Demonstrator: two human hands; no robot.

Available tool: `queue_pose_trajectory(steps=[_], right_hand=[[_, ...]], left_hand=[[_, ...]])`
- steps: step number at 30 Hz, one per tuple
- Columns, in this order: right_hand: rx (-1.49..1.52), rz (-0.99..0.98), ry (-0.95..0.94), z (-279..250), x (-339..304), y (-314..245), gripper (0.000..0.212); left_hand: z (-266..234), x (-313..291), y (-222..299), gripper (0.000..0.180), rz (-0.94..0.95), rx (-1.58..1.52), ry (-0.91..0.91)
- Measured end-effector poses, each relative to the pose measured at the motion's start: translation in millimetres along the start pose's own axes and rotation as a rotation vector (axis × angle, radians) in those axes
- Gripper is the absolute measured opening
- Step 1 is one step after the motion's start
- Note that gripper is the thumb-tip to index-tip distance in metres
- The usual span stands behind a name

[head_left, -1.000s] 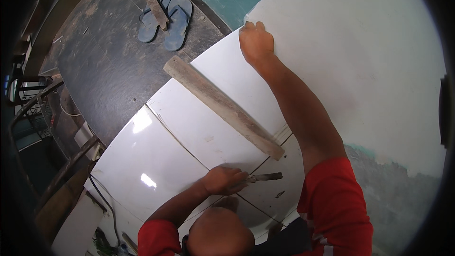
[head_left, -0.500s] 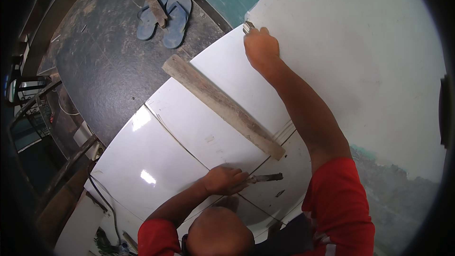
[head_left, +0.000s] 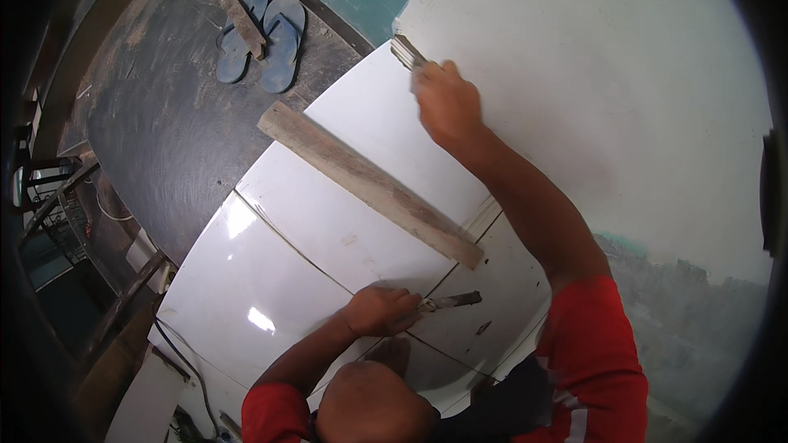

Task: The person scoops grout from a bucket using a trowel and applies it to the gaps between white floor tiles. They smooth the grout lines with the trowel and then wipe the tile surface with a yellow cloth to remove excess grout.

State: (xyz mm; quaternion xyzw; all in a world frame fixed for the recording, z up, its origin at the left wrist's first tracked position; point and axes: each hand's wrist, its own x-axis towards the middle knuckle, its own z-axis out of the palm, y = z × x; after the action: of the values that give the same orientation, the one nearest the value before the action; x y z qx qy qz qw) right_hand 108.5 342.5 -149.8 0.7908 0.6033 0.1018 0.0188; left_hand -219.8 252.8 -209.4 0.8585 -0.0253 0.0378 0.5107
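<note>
At the far right corner of the white tiles (head_left: 373, 102), my right hand (head_left: 449, 107) is closed around a flat scraper (head_left: 405, 52). The scraper's pale metal blade points up and left, at the seam between tiles and wall. Its handle is hidden in my fingers. Lower down, my left hand (head_left: 380, 312) is wrapped round a second hand tool (head_left: 453, 302) with a narrow dark end pointing right. That tool is seen edge-on, so its kind is unclear. A rough wooden plank (head_left: 369, 184) lies diagonally on the tiles between my hands.
White plaster covers the wall (head_left: 607, 98) on the right, with bare grey at its lower part. Beyond the tiles is a dark floor (head_left: 156, 131) with blue flip-flops (head_left: 283, 53) and a wooden strip (head_left: 231, 5). A black cable (head_left: 193, 365) runs at lower left.
My right hand has pulled slightly back from the corner, and more of the scraper blade shows. The left hand still grips its tool. The whole view has shifted a little.
</note>
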Motion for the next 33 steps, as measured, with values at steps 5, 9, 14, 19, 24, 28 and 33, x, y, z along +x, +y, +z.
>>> queue_pose_trajectory(steps=[5, 9, 14, 19, 24, 28, 33], right_hand=[[-0.042, 0.311, -0.058, 45, 60, -41, 0.012], [-0.022, 0.304, -0.132, 42, 0, -17, 0.008], [-0.022, 0.233, -0.156, 18, -158, 48, 0.004], [-0.016, 0.328, -0.297, -14, -257, 79, 0.01], [0.432, 0.498, 0.017, -38, -302, 89, 0.027], [1.194, 0.984, -0.156, -93, -319, 83, 0.035], [1.495, 1.067, -0.079, -153, -368, 79, 0.031]], left_hand=[[6, 2, -2, 0.033, -0.031, 0.018, -0.061], [7, 3, 1, 0.036, -0.055, 0.027, -0.046], [12, 5, 0, 0.038, 0.0, 0.04, -0.001], [12, 3, 2, 0.038, 0.013, 0.078, 0.037], [13, 5, 6, 0.035, -0.053, 0.082, 0.009], [18, 15, 22, 0.031, -0.251, -0.147, 0.083], [16, 73, 102, 0.029, -0.479, -0.418, -0.077]])
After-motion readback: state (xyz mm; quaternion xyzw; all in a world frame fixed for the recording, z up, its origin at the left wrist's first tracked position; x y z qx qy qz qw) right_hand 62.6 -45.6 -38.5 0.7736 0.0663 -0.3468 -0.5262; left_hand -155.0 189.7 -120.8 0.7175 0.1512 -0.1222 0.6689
